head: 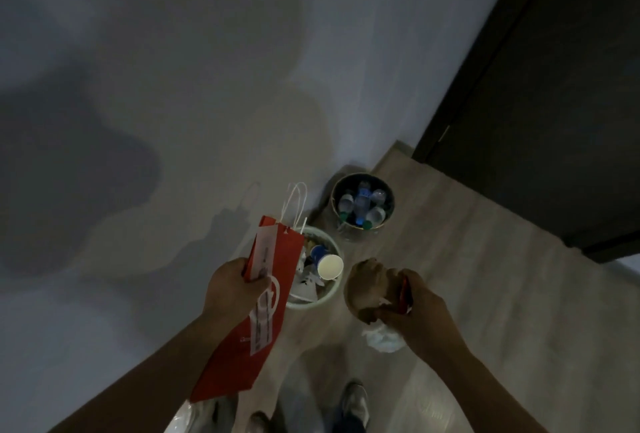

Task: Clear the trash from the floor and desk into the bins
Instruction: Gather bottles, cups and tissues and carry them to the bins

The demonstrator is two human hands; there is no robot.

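Clearly the red bag is the biggest worry. The left hand grips it by one edge, its top at the left rim of the pale bin, and that bin looks heaped full. Pushed in whole, the stiff bag would likely stick out or tip the bin. The dark bin beyond, by the wall, holds bottles, so paper dropped there would spoil the sorting. The right hand clutches a crumpled brown wad with a small red item, just right of the pale bin; let go carelessly, either could miss. A cup lies on the heap's edge and may roll out. A white scrap lies on the floor below.
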